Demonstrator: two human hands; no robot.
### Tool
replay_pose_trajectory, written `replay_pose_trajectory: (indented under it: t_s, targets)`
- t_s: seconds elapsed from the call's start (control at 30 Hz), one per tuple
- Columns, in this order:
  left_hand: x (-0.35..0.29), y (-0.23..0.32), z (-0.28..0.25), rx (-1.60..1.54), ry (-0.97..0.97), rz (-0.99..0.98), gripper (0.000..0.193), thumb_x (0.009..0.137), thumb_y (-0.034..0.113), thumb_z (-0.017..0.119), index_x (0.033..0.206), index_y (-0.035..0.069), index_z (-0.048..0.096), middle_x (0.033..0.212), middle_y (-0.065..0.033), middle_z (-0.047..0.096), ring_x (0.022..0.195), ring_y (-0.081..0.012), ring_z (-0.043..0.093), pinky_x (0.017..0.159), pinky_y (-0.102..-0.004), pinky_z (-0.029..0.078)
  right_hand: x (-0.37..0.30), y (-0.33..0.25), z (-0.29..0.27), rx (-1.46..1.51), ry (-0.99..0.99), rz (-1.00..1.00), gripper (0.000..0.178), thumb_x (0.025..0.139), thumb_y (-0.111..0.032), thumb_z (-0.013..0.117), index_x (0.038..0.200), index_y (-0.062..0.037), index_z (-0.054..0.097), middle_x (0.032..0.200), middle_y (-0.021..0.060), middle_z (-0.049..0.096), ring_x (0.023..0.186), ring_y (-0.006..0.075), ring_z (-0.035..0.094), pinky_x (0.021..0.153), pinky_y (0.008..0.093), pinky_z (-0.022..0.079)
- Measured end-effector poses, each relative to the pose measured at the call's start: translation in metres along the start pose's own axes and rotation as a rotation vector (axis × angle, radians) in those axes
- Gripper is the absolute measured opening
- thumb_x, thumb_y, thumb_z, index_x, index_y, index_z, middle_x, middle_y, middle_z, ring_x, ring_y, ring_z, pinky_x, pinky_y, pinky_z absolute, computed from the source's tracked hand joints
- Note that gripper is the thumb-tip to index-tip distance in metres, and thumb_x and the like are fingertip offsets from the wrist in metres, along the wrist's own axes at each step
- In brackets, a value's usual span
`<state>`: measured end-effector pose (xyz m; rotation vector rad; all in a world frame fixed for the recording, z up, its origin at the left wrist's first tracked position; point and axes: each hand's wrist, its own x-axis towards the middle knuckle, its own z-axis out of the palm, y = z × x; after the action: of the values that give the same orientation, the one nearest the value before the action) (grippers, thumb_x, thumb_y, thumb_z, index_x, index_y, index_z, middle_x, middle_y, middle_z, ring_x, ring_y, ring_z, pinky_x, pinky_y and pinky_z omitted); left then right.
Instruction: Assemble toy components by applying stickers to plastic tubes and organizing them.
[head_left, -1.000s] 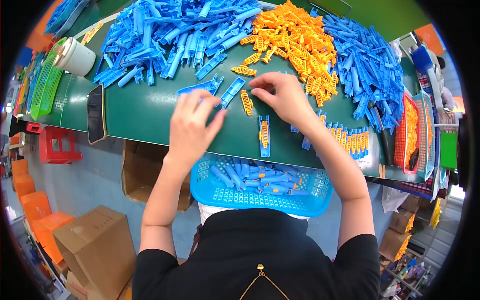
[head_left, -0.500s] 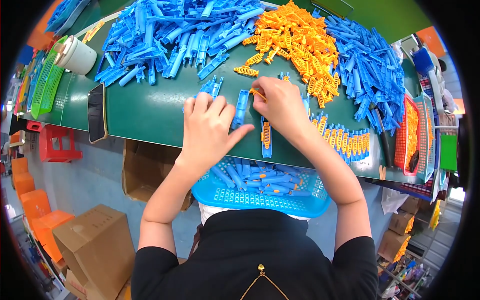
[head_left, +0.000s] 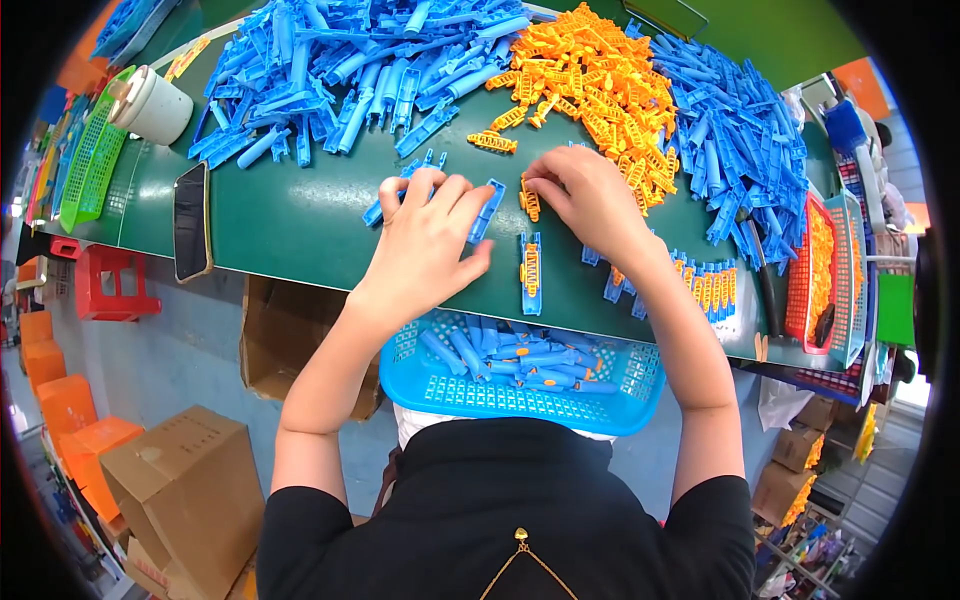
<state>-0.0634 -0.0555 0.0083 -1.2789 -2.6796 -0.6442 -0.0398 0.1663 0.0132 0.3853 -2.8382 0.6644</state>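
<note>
My left hand (head_left: pixel 425 232) hovers palm down over the table, fingers bent, thumb held apart. Its index fingertip lies against a blue half-shell (head_left: pixel 487 211); whether it presses on it is hard to tell. Another blue shell piece (head_left: pixel 373 212) shows partly from under this hand. My right hand (head_left: pixel 590 200) pinches the edge of a small ribbed orange insert (head_left: pixel 530 201), just right of the half-shell. Below the insert lies a blue shell with an orange insert fitted in it (head_left: pixel 530 274). Under my right forearm, a row of similar filled shells (head_left: pixel 712 288) is partly hidden.
Big heaps of blue shells (head_left: pixel 340 60) and orange inserts (head_left: pixel 600 80) cover the table's far side, with more blue shells (head_left: pixel 740 140) at right. A blue basket (head_left: pixel 520 400) of blue pieces sits before me. A phone (head_left: pixel 192 220) lies at the left edge, near a white canister (head_left: pixel 150 105).
My right hand has brought the orange insert down and right, now upright beside the half-shell. My left hand has shifted slightly right and the half-shell leans more.
</note>
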Motion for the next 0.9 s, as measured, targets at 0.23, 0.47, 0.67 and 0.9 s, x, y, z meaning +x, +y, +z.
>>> replay_pose_trajectory:
  t_s: [0.23, 0.47, 0.67, 0.9]
  targets:
    - [-0.014, -0.013, 0.016, 0.042, 0.269, 0.095, 0.041, 0.079, 0.001, 0.062, 0.117, 0.015, 0.063, 0.115, 0.0012, 0.065, 0.115, -0.0209, 0.051, 0.101, -0.0419, 0.026, -0.001, 0.002, 0.004, -0.082, 0.002, -0.121, 0.009, 0.087, -0.013, 0.063, 0.091, -0.0044, 0.061, 0.087, 0.0093, 0.060, 0.086, 0.0283, 0.057, 0.076, 0.0393, 0.048]
    - [-0.028, -0.017, -0.022, -0.151, 0.067, -0.055, 0.067, 0.067, 0.019, 0.077, 0.130, 0.016, 0.055, 0.134, 0.0009, 0.055, 0.136, -0.0299, 0.033, 0.110, -0.0516, 0.015, -0.001, -0.005, 0.008, -0.126, 0.046, -0.131, 0.009, 0.087, -0.010, 0.062, 0.092, -0.0040, 0.058, 0.088, 0.0096, 0.058, 0.088, 0.0280, 0.056, 0.077, 0.0387, 0.047]
    - [-0.004, -0.027, -0.004, -0.152, -0.006, 0.076, 0.094, 0.057, 0.032, 0.087, 0.140, 0.016, 0.045, 0.128, -0.0038, 0.059, 0.138, -0.0289, 0.030, 0.113, -0.0601, 0.004, -0.002, -0.030, 0.018, 0.073, 0.075, -0.148, 0.011, 0.085, -0.009, 0.063, 0.091, -0.0032, 0.056, 0.087, 0.0109, 0.057, 0.087, 0.0304, 0.055, 0.076, 0.0397, 0.045]
    - [-0.001, -0.018, 0.009, -0.258, 0.065, 0.016, 0.099, 0.056, 0.032, 0.087, 0.142, 0.017, 0.041, 0.124, -0.0044, 0.061, 0.136, -0.0282, 0.033, 0.113, -0.0605, 0.002, 0.003, -0.036, 0.033, -0.021, 0.082, -0.153, 0.013, 0.083, -0.007, 0.065, 0.091, -0.0027, 0.056, 0.086, 0.0111, 0.057, 0.084, 0.0298, 0.055, 0.075, 0.0398, 0.046]
